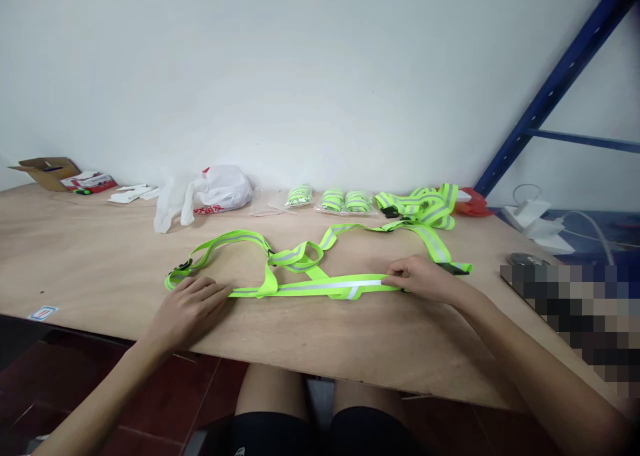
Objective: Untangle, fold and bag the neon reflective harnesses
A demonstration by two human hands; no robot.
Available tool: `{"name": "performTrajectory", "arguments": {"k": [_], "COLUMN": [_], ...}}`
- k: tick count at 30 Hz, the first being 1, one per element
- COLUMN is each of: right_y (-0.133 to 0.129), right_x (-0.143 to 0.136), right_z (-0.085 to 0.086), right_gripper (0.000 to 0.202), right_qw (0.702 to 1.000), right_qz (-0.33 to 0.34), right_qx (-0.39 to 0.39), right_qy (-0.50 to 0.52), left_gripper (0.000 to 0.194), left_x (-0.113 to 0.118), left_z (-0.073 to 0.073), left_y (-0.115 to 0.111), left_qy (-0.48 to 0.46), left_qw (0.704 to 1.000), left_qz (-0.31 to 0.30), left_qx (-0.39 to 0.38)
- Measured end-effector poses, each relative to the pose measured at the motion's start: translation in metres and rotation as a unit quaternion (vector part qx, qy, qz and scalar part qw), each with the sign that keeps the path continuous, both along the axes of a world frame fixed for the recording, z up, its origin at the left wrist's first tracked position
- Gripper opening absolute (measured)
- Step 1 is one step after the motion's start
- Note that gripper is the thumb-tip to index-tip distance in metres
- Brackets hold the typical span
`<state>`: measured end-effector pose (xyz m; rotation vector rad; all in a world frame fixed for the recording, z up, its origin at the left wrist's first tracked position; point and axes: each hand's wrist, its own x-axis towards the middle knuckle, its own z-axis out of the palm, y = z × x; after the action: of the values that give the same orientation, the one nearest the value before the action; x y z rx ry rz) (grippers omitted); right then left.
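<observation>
A neon yellow-green strap harness with a silver reflective stripe [310, 287] lies spread on the wooden table. Its front band runs nearly straight between my hands, with loops behind it. My left hand [193, 306] rests over the left end of this band, beside a black buckle; its fingers are bent and close together, pressing on the strap. My right hand [417, 277] pinches the band's right part between thumb and fingers. Another black buckle [453, 268] lies just behind the right hand.
Along the wall stand a cardboard box [47, 173], white plastic bags [225, 186], bagged strap rolls [357, 201], a heap of loose straps [430, 205] and a red bag [473, 204]. White plugs [535, 219] and a blue metal frame [555, 76] are at right. The table's front edge [300, 376] is near.
</observation>
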<state>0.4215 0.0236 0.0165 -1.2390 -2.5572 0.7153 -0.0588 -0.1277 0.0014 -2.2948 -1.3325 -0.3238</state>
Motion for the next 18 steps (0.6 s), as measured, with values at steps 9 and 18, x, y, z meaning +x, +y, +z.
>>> {"name": "performTrajectory", "arguments": {"k": [9,18], "right_y": [-0.038,-0.044], "right_x": [0.058,0.067], "right_z": [-0.019,0.023], "right_gripper": [0.037,0.042], "right_qw": [0.988,0.989], "right_qz": [-0.042,-0.091], "right_qx": [0.15,0.119], "right_qy": [0.02,-0.006], "left_gripper": [0.046,0.058], "left_x": [-0.011,-0.021], "left_z": [-0.02,-0.026], "left_y": [-0.021,-0.03], "left_qy": [-0.075,-0.082], "left_qw": [0.994,0.987], "left_qz": [0.041,0.038], "left_qx": [-0.067,-0.131]}}
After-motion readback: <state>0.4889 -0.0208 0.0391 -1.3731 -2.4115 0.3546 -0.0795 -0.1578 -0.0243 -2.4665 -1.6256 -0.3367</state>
